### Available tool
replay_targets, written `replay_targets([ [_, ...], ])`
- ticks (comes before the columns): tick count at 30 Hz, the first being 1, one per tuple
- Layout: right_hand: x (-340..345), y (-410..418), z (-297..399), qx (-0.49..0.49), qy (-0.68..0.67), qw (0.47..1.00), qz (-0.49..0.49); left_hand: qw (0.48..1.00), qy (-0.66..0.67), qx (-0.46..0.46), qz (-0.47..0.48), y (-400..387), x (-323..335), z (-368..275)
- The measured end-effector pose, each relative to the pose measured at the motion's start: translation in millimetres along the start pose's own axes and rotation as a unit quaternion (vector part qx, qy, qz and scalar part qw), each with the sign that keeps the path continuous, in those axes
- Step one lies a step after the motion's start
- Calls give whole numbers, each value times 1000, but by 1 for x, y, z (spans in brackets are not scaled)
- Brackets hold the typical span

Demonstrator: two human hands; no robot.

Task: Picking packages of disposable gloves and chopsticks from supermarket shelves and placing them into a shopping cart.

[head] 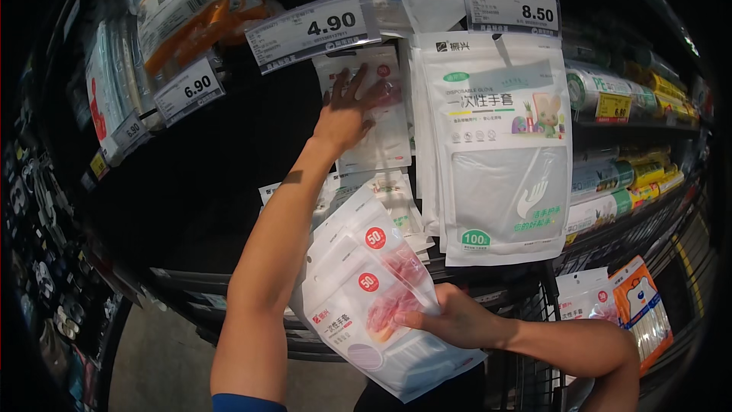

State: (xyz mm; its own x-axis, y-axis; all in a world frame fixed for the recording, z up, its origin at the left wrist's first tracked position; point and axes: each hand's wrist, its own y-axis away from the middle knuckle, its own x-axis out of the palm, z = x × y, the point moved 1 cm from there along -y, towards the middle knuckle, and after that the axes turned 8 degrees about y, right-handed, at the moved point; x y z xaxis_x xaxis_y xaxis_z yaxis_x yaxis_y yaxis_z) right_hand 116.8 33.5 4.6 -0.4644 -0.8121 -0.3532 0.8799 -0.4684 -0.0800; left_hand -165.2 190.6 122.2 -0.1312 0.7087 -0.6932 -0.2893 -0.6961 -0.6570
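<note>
Low in front of me, my right hand [452,317] grips several white and pink packets of disposable gloves [366,320] by their side, thumb on the front one. Farther up, my left hand [345,111] lies with spread fingers on a smaller white glove packet [380,140] hanging beneath a price tag [313,28]. Its palm side is hidden, so a grip on that packet cannot be told. Beside it on the right hang large white disposable glove packets [509,183] under another price tag [513,10].
Bagged goods [177,11] hang at the upper left. Boxes and rolls of plastic film or bags [612,88] fill shelves on the right. A black wire cart or basket [529,366] at the lower right holds a glove packet [586,297] and an orange packet [643,309].
</note>
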Motion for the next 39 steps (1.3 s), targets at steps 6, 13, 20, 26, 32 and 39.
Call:
replay_targets([
  [6, 2, -1, -3, 9, 5, 1000, 1, 980, 197, 17, 13, 2, -17, 13],
  [13, 0, -5, 6, -52, -117, 984, -123, 796, 588, -140, -37, 39, -71, 19],
  [20, -2, -4, 7, -100, -149, 975, -130, 769, 594, -190, -139, 140, -112, -17],
  [26, 2, -2, 7, -87, -133, 976, -150, 693, 602, -297, -263, 243, -106, -90],
  [32, 1, 2, 6, -66, -168, 974, -135, 624, 672, -331, -222, 264, -94, -163],
  [39, -2, -6, 1, -93, -153, 977, -120, 619, 651, -371, -235, 262, -99, -168],
])
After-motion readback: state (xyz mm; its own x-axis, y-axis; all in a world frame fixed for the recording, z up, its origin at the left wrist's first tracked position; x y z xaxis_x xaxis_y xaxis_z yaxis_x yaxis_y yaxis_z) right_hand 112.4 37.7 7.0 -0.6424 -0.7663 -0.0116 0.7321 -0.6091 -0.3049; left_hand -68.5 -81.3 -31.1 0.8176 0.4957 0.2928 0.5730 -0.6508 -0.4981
